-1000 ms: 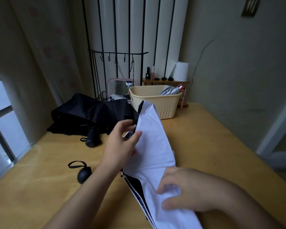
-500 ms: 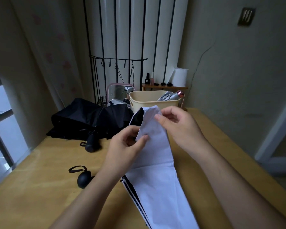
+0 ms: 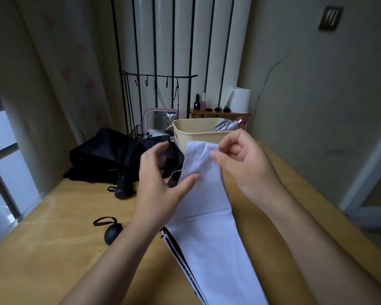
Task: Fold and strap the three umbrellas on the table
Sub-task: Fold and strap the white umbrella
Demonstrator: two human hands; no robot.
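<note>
Head view is looking down over the wooden bench (image 3: 53, 238), where a person is working a white umbrella (image 3: 207, 227) whose cloth is trailing from the raised hands toward the body. The right hand (image 3: 246, 164) is pinching the canopy's top edge between thumb and forefinger. The left hand (image 3: 156, 186) is hovering beside it, fingers (image 3: 157, 149) spread, thumb tip touching the fabric. A black umbrella (image 3: 110, 155) is lying heaped at the far left, and a beige basket (image 3: 196, 134) behind is holding a silver umbrella (image 3: 223, 126).
</note>
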